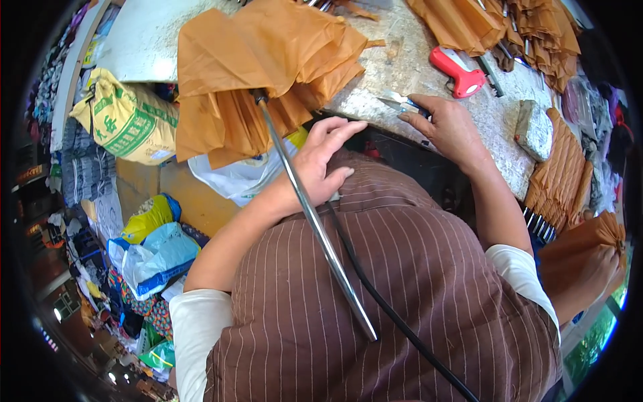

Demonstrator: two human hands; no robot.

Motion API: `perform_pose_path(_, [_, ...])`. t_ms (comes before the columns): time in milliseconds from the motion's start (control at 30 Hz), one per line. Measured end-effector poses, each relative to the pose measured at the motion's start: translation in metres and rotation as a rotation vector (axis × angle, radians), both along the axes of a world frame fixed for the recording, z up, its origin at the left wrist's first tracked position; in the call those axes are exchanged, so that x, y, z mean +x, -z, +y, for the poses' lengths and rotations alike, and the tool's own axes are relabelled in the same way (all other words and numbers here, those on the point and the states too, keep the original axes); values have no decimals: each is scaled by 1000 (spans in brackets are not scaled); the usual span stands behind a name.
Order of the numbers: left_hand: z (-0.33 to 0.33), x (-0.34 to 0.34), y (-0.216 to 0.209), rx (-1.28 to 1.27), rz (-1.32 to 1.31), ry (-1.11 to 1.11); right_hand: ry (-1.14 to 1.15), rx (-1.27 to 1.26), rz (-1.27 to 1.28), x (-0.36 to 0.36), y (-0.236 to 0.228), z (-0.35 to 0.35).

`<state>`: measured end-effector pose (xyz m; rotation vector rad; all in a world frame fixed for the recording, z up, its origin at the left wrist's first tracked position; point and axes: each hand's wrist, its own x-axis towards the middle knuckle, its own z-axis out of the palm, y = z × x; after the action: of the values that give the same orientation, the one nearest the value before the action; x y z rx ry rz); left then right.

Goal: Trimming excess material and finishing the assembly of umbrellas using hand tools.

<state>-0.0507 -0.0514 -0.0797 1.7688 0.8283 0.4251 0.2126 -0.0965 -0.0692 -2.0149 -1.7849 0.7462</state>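
Observation:
A partly spread umbrella with an orange-brown canopy rests over the near edge of the workbench. Its shiny metal shaft slants down across my left forearm to the front of my striped brown apron. My left hand is beside the shaft, its fingers stretched out and apart, and grips nothing. In my right hand, at the bench edge, are small thread snips; their metal blades point left, toward the canopy. The fingers partly cover the handle.
On the bench lie a red-and-white hand tool, a grey stone block and more orange-brown umbrellas. A printed sack and plastic bags stand at left. At far right, another person's hand touches orange-brown cloth. A black cord crosses my apron.

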Motion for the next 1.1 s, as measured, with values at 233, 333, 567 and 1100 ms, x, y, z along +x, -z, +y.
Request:
perform_pose_path(233, [8,-33,-23,-1025,-647,-270,34,-83,84,13,14,-5])
perform_pose_path(333, [11,-29,-37,-1086,-795,-233,68,-112,505,4,21,-1])
perform_pose_path(567, [10,-31,-59,-1268,-1172,-274,-283,-134,773,-50,31,28])
perform_pose_path(1100, [20,-41,-17,-1320,-1058,-219,-269,-162,698,-37,10,1])
